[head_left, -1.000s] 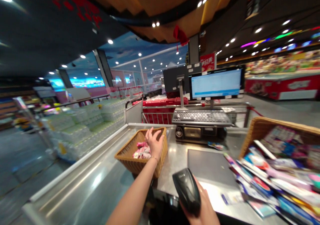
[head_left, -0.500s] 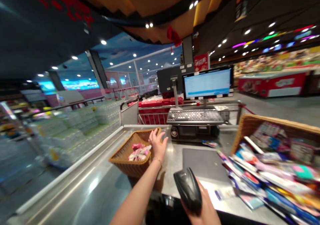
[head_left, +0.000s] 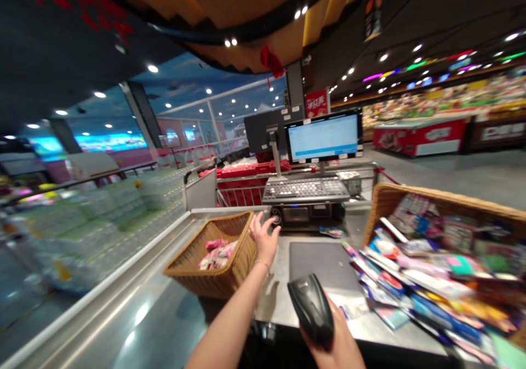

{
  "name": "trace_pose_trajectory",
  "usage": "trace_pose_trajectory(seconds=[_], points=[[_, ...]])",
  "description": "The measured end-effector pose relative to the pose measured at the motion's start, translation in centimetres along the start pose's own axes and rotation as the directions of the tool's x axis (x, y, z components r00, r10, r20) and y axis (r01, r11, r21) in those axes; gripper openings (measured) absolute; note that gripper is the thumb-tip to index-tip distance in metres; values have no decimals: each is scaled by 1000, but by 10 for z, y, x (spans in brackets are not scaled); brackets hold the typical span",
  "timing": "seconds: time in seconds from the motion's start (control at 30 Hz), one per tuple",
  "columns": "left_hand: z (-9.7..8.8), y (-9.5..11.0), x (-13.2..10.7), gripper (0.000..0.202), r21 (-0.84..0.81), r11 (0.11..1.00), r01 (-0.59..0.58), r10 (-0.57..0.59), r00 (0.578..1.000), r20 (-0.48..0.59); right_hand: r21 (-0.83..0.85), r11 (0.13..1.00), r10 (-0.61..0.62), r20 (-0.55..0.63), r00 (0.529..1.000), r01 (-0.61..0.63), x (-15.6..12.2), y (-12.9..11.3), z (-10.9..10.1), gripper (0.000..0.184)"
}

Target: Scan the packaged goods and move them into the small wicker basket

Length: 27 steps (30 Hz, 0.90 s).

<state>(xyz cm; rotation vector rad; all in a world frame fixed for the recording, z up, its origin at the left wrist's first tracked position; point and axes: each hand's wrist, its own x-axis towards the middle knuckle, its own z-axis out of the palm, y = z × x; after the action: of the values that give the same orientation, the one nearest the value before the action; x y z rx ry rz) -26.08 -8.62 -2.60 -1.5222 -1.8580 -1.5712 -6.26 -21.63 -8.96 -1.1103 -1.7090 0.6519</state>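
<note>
My left hand [head_left: 266, 238] is raised beside the right edge of a small wicker basket [head_left: 184, 251], its fingers apart and nothing in them. Pink and white wrapped packets [head_left: 217, 254] lie inside that basket. Whether the fingertips touch the basket's rim, I cannot tell. In my right hand [head_left: 335, 336] is a black barcode scanner [head_left: 311, 310], held over the counter's near edge with its head toward the upper left. A flat grey pad [head_left: 320, 262] lies on the counter beyond the scanner.
A large wicker basket [head_left: 444, 194] at right is tipped toward me, many packaged goods [head_left: 423, 287] spilling onto the metal counter [head_left: 269, 303]. Behind the pad stand a keyboard [head_left: 306, 189] and a lit monitor [head_left: 324, 137]. One small packet [head_left: 332, 231] lies before the keyboard.
My view has turned slightly right, so the surroundings shift left. My left hand has moved away from the small basket, to the right of its rim. The scanner stays in my right hand.
</note>
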Motion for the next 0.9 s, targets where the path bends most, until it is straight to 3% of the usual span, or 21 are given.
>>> trace_pose_trajectory(seconds=[0.1,0.9], points=[[5,6,-2,16,-8,1000,12,-12,1000,16,13,999,39,-70,997,-38,-2,-1,1,51],[40,28,-49,22,-75,996,56,-43,986,160,77,994,94,-142,985,-84,-10,15,-6,53]])
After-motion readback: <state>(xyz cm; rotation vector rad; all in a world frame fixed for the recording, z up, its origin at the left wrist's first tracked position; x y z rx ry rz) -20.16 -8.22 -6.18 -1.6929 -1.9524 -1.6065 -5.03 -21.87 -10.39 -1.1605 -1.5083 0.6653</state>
